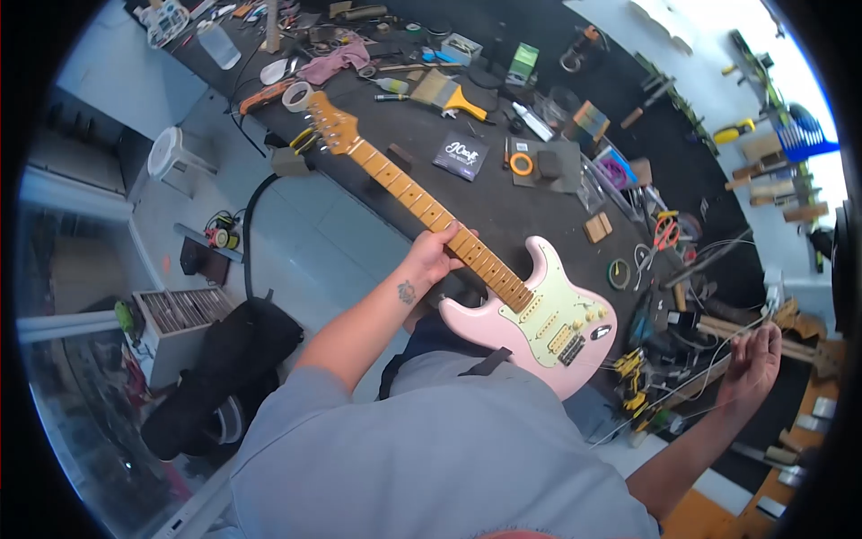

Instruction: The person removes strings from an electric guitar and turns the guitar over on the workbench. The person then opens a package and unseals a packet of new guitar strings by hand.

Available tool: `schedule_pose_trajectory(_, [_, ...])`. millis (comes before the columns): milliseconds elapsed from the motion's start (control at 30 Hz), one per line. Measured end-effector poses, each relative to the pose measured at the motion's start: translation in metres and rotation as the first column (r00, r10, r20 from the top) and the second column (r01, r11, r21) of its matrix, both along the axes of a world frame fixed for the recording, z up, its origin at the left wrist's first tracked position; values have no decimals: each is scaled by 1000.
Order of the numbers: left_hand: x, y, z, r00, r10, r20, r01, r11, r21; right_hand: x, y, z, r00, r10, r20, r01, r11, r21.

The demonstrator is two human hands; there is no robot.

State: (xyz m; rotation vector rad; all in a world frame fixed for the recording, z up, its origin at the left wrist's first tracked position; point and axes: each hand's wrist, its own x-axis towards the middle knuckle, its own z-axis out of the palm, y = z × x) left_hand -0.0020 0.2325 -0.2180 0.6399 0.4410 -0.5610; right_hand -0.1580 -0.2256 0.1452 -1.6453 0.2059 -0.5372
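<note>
A pale pink electric guitar (585,310) with a mint pickguard and maple neck rests tilted across my lap, against the bench edge. My left hand (437,255) is closed around the middle of its neck, thumb over the side of the fretboard. The headstock (333,124) points up and left above the bench. Out to the right, my right hand (756,362) is raised away from the guitar with its fingers pinched together. A thin, pale, wire-like strand (696,392) runs down and left from those fingers; its exact kind is hard to make out.
On the dark workbench (404,193) lie a black packet (461,155), a wide brush (440,92), orange tape (521,163) and a wooden block (598,227). Scissors (665,232) and yellow clamps (632,381) are at right. A white stool (171,154) and a black bag (224,368) stand left.
</note>
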Motion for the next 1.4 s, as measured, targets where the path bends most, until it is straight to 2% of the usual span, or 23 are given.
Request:
schedule_pose_trajectory(100, [18, -3, -21, 1000, -23, -11, 23, 999, -26, 16, 33, 30, 999, -23, -38, 22, 999, -23])
schedule_pose_trajectory(200, [28, -9, -36, 999, -36, -29, 35, 999, -38, 32, 66, 35, 992, -40, -119, 23, 990, -141])
schedule_pose_trajectory(233, [30, -9, -36, 999, -41, -33, 39, 999, -35, 34, 70, 35, 987, 70, -143, -92, 983, -161])
schedule_pose_trajectory(333, [34, -5, -39, 998, -33, -44, 30, 998, -63, 43, 106, 28, 980, -35, -196, -22, 960, -279])
schedule_pose_trajectory(367, [34, -4, -42, 998, -32, -50, 29, 998, -63, 47, 105, 28, 973, 15, -230, -80, 958, -276])
schedule_pose_trajectory(467, [36, -1, -54, 997, -50, -63, 43, 994, -103, 59, 109, 35, 954, 18, -298, -145, 901, -408])
schedule_pose_trajectory(600, [35, 5, -47, 998, -55, -21, 51, 986, -157, 67, 115, 44, 927, -24, -374, -134, 911, -389])
schedule_pose_trajectory(667, [38, 2, -51, 998, -59, -5, 57, 986, -156, 77, 125, 45, 936, -38, -351, -112, 910, -398])
schedule_pose_trajectory(733, [43, 3, -62, 997, -75, 18, 77, 969, -236, 90, 130, 43, 949, -53, -311, -101, 883, -459])
schedule_pose_trajectory(800, [51, 8, -66, 992, -103, 70, 116, 969, -217, 96, 113, 42, 935, 5, -355, -187, 856, -482])
schedule_pose_trajectory(867, [61, 3, -70, 998, -66, -7, 63, 974, -219, 102, 109, 41, 927, -28, -373, -143, 895, -422])
schedule_pose_trajectory(933, [70, 0, -76, 997, -79, 23, 82, 986, -142, 113, 99, 34, 922, -39, -385, -113, 923, -366])
schedule_pose_trajectory(967, [72, 0, -80, 996, -88, 19, 90, 986, -143, 122, 94, 29, 920, -31, -392, -110, 937, -332])
schedule_pose_trajectory(1067, [78, -2, -89, 996, -87, 16, 88, 987, -135, 167, 80, 33, 912, 143, -385, -265, 921, -286])
schedule_pose_trajectory(1100, [80, -3, -92, 997, -81, 17, 82, 989, -126, 189, 77, 38, 878, 237, -417, -393, 853, -343])
schedule_pose_trajectory(1200, [79, -7, -81, 998, -63, 15, 64, 993, -95, 217, 142, 56, 848, 274, -453, -474, 775, -419])
schedule_pose_trajectory(1267, [77, -5, -90, 997, -67, 32, 72, 984, -165, 239, 185, 57, 783, 267, -562, -594, 589, -548])
schedule_pose_trajectory(1333, [69, -3, -91, 994, -74, 79, 73, 997, 25, 249, 234, 55, 700, 334, -631, -708, 441, -552])
schedule_pose_trajectory(1367, [56, -4, -63, 999, -32, 24, 25, 969, 245, 259, 253, 46, 674, 369, -640, -739, 331, -587])
schedule_pose_trajectory(1400, [48, 4, -76, 998, -62, -13, 62, 911, 408, 269, 273, 33, 647, 402, -648, -754, 211, -622])
